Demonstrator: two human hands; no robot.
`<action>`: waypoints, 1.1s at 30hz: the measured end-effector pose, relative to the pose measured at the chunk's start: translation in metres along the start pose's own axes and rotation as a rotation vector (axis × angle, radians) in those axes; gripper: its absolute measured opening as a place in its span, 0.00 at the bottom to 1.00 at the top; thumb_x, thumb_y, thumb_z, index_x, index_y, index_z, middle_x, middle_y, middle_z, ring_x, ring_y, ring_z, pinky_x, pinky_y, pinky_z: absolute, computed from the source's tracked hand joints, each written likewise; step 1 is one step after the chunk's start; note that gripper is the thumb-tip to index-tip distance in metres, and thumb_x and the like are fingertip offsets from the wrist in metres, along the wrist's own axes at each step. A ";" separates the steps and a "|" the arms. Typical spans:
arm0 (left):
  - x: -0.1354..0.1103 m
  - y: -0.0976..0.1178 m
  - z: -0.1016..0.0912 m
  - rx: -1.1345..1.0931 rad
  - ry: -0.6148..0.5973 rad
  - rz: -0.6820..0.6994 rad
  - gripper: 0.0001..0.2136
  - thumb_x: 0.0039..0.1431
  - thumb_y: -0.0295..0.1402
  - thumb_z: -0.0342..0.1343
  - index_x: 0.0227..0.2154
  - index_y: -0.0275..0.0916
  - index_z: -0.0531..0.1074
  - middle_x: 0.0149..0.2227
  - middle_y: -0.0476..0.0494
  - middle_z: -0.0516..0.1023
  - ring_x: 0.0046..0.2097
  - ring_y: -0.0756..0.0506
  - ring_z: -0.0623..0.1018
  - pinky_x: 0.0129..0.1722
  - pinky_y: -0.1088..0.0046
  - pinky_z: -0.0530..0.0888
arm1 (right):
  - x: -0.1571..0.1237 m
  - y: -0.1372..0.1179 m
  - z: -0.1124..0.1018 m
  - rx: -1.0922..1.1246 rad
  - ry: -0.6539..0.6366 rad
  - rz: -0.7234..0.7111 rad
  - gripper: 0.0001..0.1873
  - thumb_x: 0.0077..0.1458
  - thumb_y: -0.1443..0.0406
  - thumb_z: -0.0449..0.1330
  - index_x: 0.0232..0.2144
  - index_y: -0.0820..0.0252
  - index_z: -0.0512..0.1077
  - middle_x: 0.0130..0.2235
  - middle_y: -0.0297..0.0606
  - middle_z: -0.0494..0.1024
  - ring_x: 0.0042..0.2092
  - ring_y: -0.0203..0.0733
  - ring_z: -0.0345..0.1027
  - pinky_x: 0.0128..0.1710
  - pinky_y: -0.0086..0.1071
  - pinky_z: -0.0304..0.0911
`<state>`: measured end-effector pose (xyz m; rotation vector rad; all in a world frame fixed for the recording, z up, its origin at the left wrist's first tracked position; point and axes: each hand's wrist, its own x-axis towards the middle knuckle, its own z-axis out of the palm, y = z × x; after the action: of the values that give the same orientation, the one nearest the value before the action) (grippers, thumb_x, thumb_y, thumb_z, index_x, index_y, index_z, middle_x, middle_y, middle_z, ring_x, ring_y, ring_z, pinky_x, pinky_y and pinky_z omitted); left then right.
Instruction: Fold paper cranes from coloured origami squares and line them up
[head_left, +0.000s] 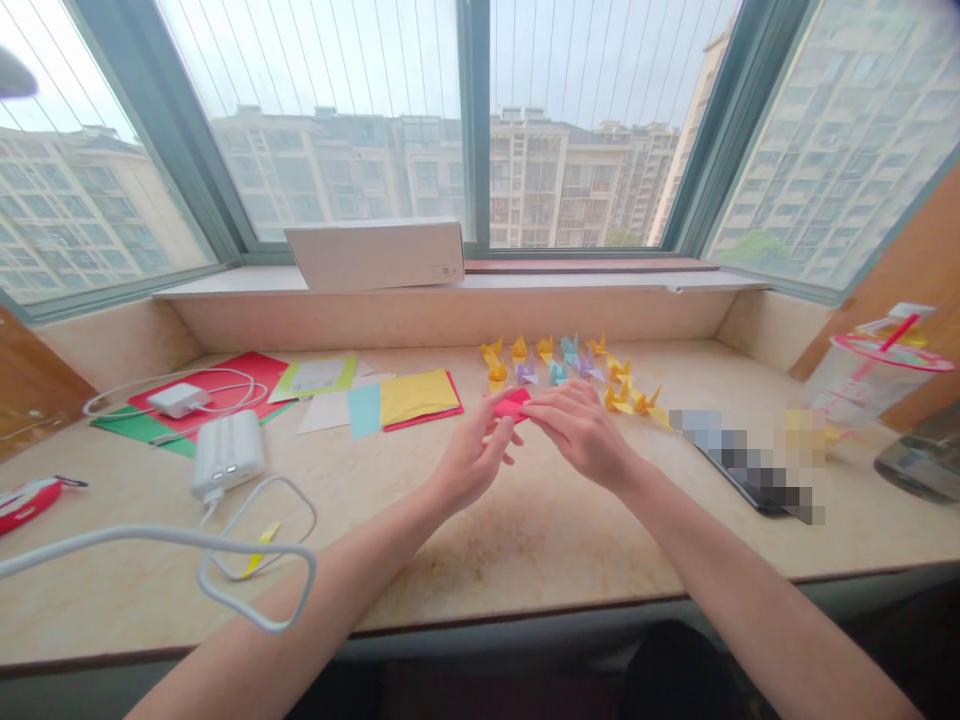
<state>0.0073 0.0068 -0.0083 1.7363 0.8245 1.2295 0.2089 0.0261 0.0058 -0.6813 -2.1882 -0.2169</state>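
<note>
A small piece of folded red paper [513, 403] is held up between both hands above the stone counter. My left hand [476, 448] pinches it from the left, thumb toward me. From the right, the fingertips of my right hand [581, 430] press on its near edge; they partly cover it. Just beyond the hands stand several folded paper cranes: yellow ones [545, 348], blue ones [570, 350] and purple ones [526, 370]. Left of my left hand lies a stack of square paper [416, 398], yellow on top with red beneath, beside a light blue sheet [365, 408].
At left, a white power bank [229, 455] with looping cables and a charger [178, 400] lies near red paper [251, 372]. A phone [742, 465] and a lidded plastic cup [874, 375] are at right. A white box [379, 255] stands on the sill.
</note>
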 end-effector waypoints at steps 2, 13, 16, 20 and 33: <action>0.000 0.001 0.000 -0.020 0.012 -0.042 0.25 0.67 0.44 0.50 0.63 0.44 0.58 0.47 0.38 0.75 0.40 0.46 0.79 0.31 0.72 0.80 | 0.000 0.000 0.001 0.014 0.025 0.025 0.10 0.66 0.68 0.56 0.46 0.56 0.76 0.43 0.39 0.83 0.46 0.46 0.74 0.50 0.44 0.60; 0.001 0.004 0.001 -0.195 0.030 -0.020 0.23 0.66 0.41 0.54 0.61 0.45 0.61 0.55 0.36 0.72 0.53 0.41 0.77 0.46 0.63 0.80 | 0.000 -0.006 0.011 0.462 0.122 0.319 0.07 0.60 0.60 0.64 0.36 0.53 0.81 0.39 0.40 0.84 0.44 0.46 0.77 0.48 0.44 0.71; 0.002 0.000 0.001 -0.193 0.029 -0.005 0.22 0.66 0.36 0.53 0.61 0.46 0.61 0.57 0.37 0.71 0.53 0.41 0.78 0.47 0.62 0.79 | 0.000 -0.006 0.013 0.531 0.116 0.414 0.09 0.60 0.59 0.63 0.34 0.56 0.81 0.40 0.41 0.84 0.44 0.46 0.78 0.48 0.43 0.72; 0.003 -0.006 0.002 -0.197 0.039 0.000 0.27 0.63 0.29 0.55 0.63 0.49 0.58 0.58 0.38 0.70 0.51 0.43 0.79 0.47 0.63 0.79 | -0.002 -0.003 0.017 0.472 0.182 0.487 0.12 0.62 0.57 0.59 0.38 0.58 0.79 0.38 0.41 0.83 0.40 0.47 0.78 0.43 0.43 0.73; 0.003 0.005 -0.001 -0.147 0.071 -0.059 0.15 0.60 0.34 0.59 0.49 0.40 0.70 0.48 0.38 0.77 0.47 0.41 0.80 0.42 0.66 0.78 | -0.009 0.001 0.020 0.366 0.220 0.424 0.10 0.66 0.58 0.54 0.41 0.54 0.73 0.39 0.40 0.82 0.39 0.46 0.78 0.39 0.39 0.73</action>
<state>0.0073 0.0075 -0.0027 1.5478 0.8002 1.2856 0.2010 0.0310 -0.0141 -0.8444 -1.7612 0.3085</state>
